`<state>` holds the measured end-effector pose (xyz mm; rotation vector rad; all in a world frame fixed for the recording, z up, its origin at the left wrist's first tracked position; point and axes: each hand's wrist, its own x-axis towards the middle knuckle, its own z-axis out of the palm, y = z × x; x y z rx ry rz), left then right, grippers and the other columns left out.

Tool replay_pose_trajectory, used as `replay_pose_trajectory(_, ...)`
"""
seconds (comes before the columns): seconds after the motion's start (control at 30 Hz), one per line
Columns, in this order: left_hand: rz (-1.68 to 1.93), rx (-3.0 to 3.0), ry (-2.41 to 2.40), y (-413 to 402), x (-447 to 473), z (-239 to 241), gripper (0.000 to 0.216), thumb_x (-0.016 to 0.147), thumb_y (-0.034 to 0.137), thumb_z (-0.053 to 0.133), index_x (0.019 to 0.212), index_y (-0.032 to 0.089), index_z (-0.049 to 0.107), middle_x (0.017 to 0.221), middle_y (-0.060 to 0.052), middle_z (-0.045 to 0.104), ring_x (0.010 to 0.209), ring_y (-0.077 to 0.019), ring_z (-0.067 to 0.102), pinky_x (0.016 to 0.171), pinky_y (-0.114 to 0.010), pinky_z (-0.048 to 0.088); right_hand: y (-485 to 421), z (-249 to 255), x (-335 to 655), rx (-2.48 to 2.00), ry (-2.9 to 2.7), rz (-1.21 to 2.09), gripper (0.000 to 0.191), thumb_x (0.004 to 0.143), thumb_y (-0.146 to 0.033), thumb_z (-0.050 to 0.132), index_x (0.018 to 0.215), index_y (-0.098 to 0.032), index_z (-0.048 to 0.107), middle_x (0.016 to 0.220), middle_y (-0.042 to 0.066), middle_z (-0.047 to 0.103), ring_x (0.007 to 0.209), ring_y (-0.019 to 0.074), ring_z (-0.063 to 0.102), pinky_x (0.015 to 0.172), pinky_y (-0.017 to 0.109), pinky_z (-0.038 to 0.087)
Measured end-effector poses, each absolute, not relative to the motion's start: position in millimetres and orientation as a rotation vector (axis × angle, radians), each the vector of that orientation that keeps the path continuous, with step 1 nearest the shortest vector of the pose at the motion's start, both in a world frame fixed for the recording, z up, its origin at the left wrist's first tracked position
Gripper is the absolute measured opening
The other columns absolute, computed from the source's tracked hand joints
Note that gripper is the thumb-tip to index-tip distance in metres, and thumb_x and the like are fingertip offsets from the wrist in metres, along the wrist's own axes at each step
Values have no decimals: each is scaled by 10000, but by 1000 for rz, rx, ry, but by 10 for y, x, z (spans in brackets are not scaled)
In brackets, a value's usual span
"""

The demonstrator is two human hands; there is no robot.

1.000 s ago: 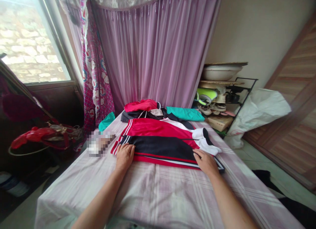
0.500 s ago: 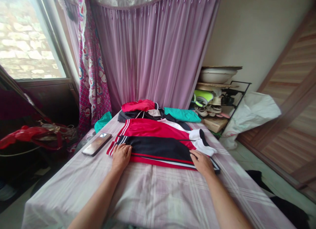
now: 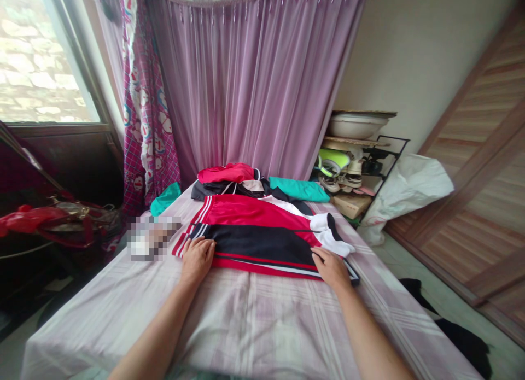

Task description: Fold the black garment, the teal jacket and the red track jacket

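A folded red, black and white sports garment (image 3: 262,235) lies flat on the table with the pale checked cloth (image 3: 254,325). My left hand (image 3: 197,258) rests palm down on the garment's near left corner, fingers stretched out. My right hand (image 3: 331,268) lies flat on its near right edge, fingers also out. White cuffs (image 3: 330,232) stick out at the garment's right side. Neither hand grips anything.
Behind the garment lies a pile of red, black and teal clothes (image 3: 246,180). A phone (image 3: 151,238) lies left of my left hand. A rack with shoes and a basin (image 3: 356,156) and a white bag (image 3: 410,188) stand at the right. Purple curtains hang behind.
Both hands stay flat on the garment. The view has shifted a little, so everything sits slightly further left in the picture.
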<state>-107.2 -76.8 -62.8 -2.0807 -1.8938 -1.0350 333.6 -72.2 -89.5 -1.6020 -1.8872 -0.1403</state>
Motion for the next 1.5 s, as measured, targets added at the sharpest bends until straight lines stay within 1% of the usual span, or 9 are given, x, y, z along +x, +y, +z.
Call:
replay_pose_trajectory(0.3,-1021,-2097,-1886,-775,-1079,-615,357,953,389,417,958,267,752,1024,-42,776,1113,-264,640,1121,-522,324,-718,-896,3335,-1612,-1841,-121,316,866,-289,489,995,-229,771,1071,80,764,1024,237,698,966,397,525)
replay_pose_trajectory(0.4,-1017,-2099,-1886,-778,-1078,-609,362,953,389,414,954,263,754,1023,-48,776,1112,-269,642,1118,-531,325,-712,-877,3347,-1610,-1857,-119,329,872,-297,479,1004,-227,771,1070,79,765,1021,238,702,964,397,531)
replay_pose_trajectory(0.6,-1017,-2090,-1874,-769,-1087,-620,363,952,400,418,950,268,756,1025,-56,775,1116,-266,641,1118,-517,337,-701,-878,3354,-1588,-1861,-111,318,866,-290,490,1001,-242,773,1059,66,769,1012,232,706,960,392,537)
replay_pose_trajectory(0.97,-989,-2092,-1864,-763,-1094,-616,382,955,412,410,950,259,760,1029,-65,775,1129,-277,636,1095,-510,356,-725,-871,3328,-1613,-1855,-119,336,873,-285,471,1006,-210,770,1068,93,762,1018,245,702,960,415,534)
replay_pose_trajectory(1.2,-987,-2081,-1851,-763,-1089,-621,381,954,414,408,937,270,760,1012,-53,778,1123,-268,633,1106,-502,345,-720,-883,3328,-1599,-1835,-103,300,859,-273,504,993,-229,768,1057,77,764,1011,239,700,970,402,526)
replay_pose_trajectory(1.5,-966,-2106,-1877,-776,-1085,-576,386,949,421,406,943,268,761,1026,-58,778,1130,-285,635,1093,-521,352,-733,-870,3323,-1623,-1844,-121,309,864,-276,499,1006,-234,771,1076,72,761,1028,241,694,969,396,524)
